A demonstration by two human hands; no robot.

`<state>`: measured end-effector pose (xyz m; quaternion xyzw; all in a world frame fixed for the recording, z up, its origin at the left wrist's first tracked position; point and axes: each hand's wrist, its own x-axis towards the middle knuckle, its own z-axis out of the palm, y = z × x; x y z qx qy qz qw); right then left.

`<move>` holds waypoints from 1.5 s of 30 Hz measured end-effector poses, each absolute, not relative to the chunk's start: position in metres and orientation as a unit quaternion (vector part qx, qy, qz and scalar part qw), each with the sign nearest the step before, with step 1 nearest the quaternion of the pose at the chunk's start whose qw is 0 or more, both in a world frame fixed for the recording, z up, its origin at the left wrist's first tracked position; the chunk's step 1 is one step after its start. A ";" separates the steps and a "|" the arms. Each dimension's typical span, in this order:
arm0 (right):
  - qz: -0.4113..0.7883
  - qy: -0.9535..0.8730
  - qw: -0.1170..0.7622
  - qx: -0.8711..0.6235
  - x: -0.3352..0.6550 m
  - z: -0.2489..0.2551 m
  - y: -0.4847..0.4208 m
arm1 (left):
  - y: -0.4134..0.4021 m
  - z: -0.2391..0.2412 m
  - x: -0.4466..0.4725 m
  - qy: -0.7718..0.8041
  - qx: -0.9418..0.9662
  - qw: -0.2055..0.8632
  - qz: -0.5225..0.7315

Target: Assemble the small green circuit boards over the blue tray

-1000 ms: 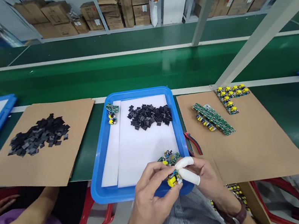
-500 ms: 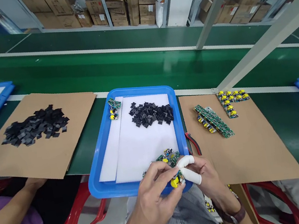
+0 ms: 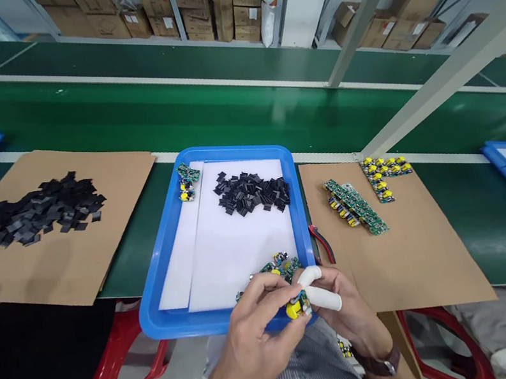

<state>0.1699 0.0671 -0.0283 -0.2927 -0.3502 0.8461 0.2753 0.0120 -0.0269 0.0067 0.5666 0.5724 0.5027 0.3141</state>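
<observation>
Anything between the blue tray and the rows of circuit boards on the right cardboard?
Head view: red-handled cutters beside the blue tray, then bare cardboard up to the circuit boards.

The blue tray (image 3: 178, 321) is shiny smooth plastic with a matt white sheet (image 3: 238, 250) inside, the brown cardboard (image 3: 421, 265) on the right looks dull and rough, and the green belt (image 3: 134, 115) far back shines.

tray (image 3: 158, 318) blue | belt (image 3: 172, 112) green | parts (image 3: 252, 191) black | chair (image 3: 119, 373) red
</observation>
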 end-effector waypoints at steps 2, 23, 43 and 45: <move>0.835 -0.366 0.281 -0.300 0.169 -0.028 0.066 | -0.028 0.006 0.012 0.576 0.562 0.315 0.503; 0.838 -0.311 0.280 -0.352 0.174 -0.035 0.055 | -0.029 0.003 0.017 0.582 0.545 0.288 0.531; 0.758 -0.481 0.298 -0.324 0.186 -0.033 0.063 | -0.027 0.001 0.024 0.583 0.545 0.282 0.532; 0.760 -0.487 0.287 -0.320 0.191 -0.033 0.062 | -0.028 0.000 0.023 0.583 0.541 0.283 0.536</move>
